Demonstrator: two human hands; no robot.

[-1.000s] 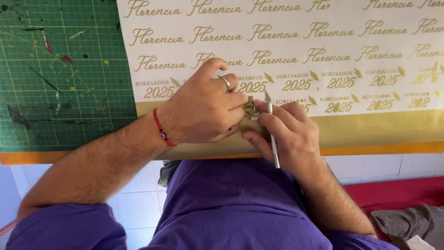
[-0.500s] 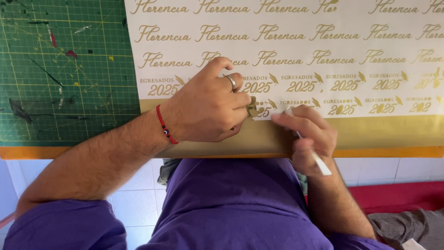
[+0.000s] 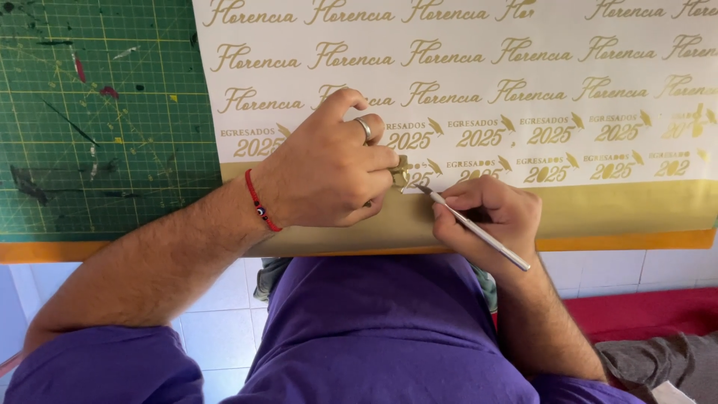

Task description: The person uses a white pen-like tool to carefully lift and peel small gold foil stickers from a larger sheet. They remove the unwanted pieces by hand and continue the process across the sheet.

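The right hand [image 3: 490, 217] is now lying low on the gold strip [image 3: 613, 213] at the sheet's [image 3: 523, 82] near edge, with the tool [image 3: 479, 230] slanting up and left so its tip is meeting the gold scrap [image 3: 400, 173]. A second ago that tool was standing nearly upright beside the knuckles, and half a second ago it was pointing down and away from the sheet, so the hand has been swinging it round and bringing the point back to the work. By my reading this means the picking at the foil is resuming at the same spot, not moving on along the row.

The left hand [image 3: 329, 168] has been staying put throughout, fingers curled and pinching the scrap between thumb and fingertips, a ring showing on one finger and a red bracelet [image 3: 259, 202] sitting at the wrist. The right hand is closing round the tool like a pen, gripping it near the front.

The scrap is sticking out just past the left fingertips, lying over the lowest printed row, right at the border between white sheet and gold strip, with the tool tip touching or just beside it; I cannot tell which. The green mat [image 3: 97, 120] is lying to the left, under the sheet's edge
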